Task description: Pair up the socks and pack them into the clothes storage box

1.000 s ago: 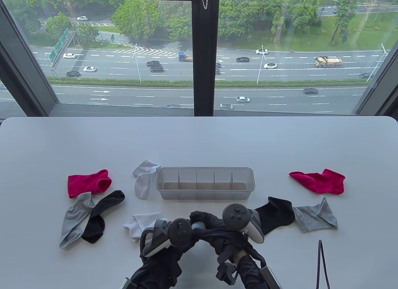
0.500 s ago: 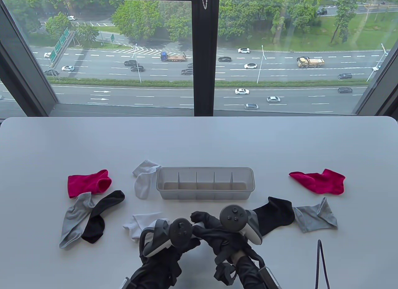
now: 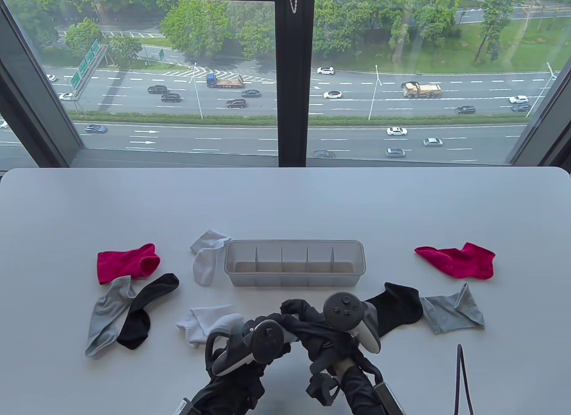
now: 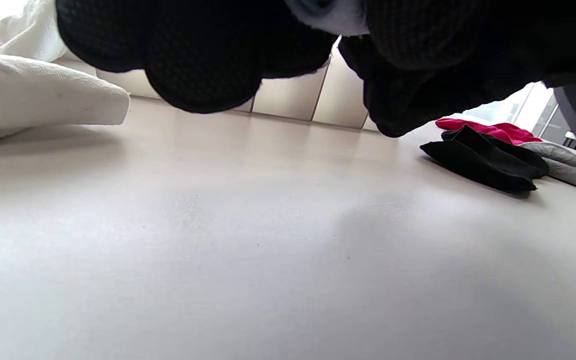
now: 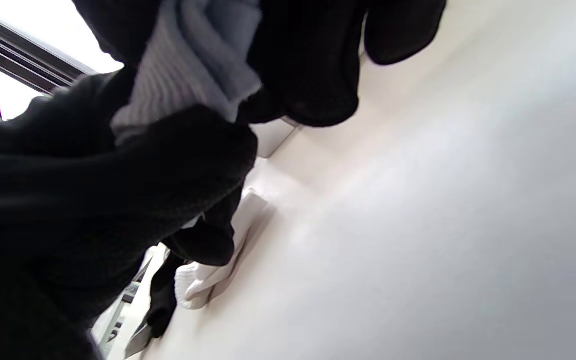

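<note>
My two gloved hands meet near the table's front edge, just in front of the clear divided storage box (image 3: 294,244). Left hand (image 3: 267,331) and right hand (image 3: 304,317) both grip a pale blue-grey ribbed sock (image 5: 193,65), which the fingers mostly hide from above. Loose socks lie around. At the left are a red sock (image 3: 125,262), a grey sock (image 3: 105,317), a black sock (image 3: 142,308) and two white socks (image 3: 206,259) (image 3: 200,323). At the right are a black sock (image 3: 397,308), a grey sock (image 3: 450,314) and a red sock (image 3: 459,261). The box compartments hold nothing.
A thin dark cable (image 3: 461,379) stands at the front right edge. The white table (image 3: 285,201) runs back to a large window. In the left wrist view the box wall (image 4: 293,97) is just beyond my fingers.
Both hands have shifted slightly to the right, and the left hand has turned and dropped a little, still holding the pale sock. The socks on the table have not moved.
</note>
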Demonstrator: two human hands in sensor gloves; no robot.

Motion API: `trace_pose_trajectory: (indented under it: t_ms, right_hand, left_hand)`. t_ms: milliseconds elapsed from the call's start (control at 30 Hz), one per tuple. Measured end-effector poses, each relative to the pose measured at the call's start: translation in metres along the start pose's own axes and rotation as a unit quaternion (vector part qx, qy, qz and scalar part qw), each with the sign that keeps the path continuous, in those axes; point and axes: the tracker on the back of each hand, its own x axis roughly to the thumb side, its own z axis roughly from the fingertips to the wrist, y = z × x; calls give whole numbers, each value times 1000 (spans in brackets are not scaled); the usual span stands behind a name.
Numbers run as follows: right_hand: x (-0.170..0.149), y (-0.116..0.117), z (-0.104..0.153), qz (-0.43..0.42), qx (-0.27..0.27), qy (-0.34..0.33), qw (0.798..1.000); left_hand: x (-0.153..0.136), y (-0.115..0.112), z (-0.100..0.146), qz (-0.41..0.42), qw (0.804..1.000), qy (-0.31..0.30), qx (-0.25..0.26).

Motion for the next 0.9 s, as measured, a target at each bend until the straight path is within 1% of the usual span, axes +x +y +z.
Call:
trace_pose_trajectory:
  t_ms: [33, 67, 100, 167, 200, 233, 267, 300, 333, 367, 433, 467, 500, 533, 567, 600, 633, 667, 700, 733, 767, 800, 833, 900]
  right_hand:
    - [0, 1, -1, -16, 29, -8, 999]
    - [-1, 3, -2, -34, 86, -20, 996]
    - [-1, 3, -2, -36, 105, -18, 994]
    - [2, -1, 0, 5, 22, -15, 1000]
    - [4, -1, 1, 21, 4, -6, 1000]
    - [4, -2, 2, 29, -2, -4, 1000]
    - [4, -2, 3, 37, -20, 0, 999]
    - [4, -3, 5, 46, -57, 8, 997]
    - [5, -4, 5, 40, -77, 3, 996]
    - [6, -5, 7, 34, -86, 8, 996]
    - [6, -7, 9, 18, -107, -7, 994]
    - [7, -8, 9, -18, -95, -20, 995]
    - [8, -7, 9, -58, -72, -36, 995]
    - [9, -4, 9, -96, -56, -42, 993]
    - [10, -1, 8, -115, -53, -35, 991]
    - [10, 1, 7, -109, -56, -26, 992]
    - [9, 5, 5, -84, -54, -13, 995]
    - [8, 6, 5, -79, -49, -17, 996]
    - [7, 6, 4, -90, -48, -12, 995]
    - [6, 5, 5, -103, -57, -1, 993]
    - [4, 4, 5, -99, -65, 3, 993]
    - [2, 3, 5, -82, -68, 1, 994]
    - [1, 1, 5, -66, -64, 1, 996]
    - [2, 1, 4, -64, -59, 1, 996]
  left_hand:
    - [-2, 1, 0, 5, 1000, 5, -2]
    - [-6, 2, 0, 16, 1000, 15, -7]
    - [-9, 2, 0, 28, 999, 15, -4]
    - [-13, 1, 0, 56, 998, 7, -2]
    - [-13, 1, 0, 67, 998, 0, -6]
    - [-12, 2, 0, 71, 997, -7, -2]
    - [-11, 5, 0, 68, 998, -8, 18]
    - [-8, 7, 1, 63, 997, -14, 37]
    - [-7, 10, 2, 53, 997, -7, 57]
    - [-7, 12, 1, 51, 997, -6, 65]
    - [-11, 16, 1, 84, 994, -2, 69]
    - [-16, 18, 1, 111, 991, -1, 78]
    - [-21, 19, 2, 135, 986, 16, 94]
    - [-28, 19, 3, 177, 978, 25, 104]
    - [-32, 19, 4, 231, 966, 23, 115]
    - [-33, 18, 5, 274, 954, 22, 122]
    - [-32, 17, 5, 324, 939, 0, 117]
    - [-31, 16, 5, 341, 934, 11, 105]
    - [-31, 15, 6, 338, 936, 19, 95]
    - [-31, 15, 4, 324, 942, -1, 83]
    - [-30, 14, 4, 326, 942, -5, 76]
    - [-27, 15, 4, 321, 944, -5, 79]
    - [-26, 16, 4, 309, 947, 12, 87]
    - [-26, 18, 5, 295, 951, 18, 92]
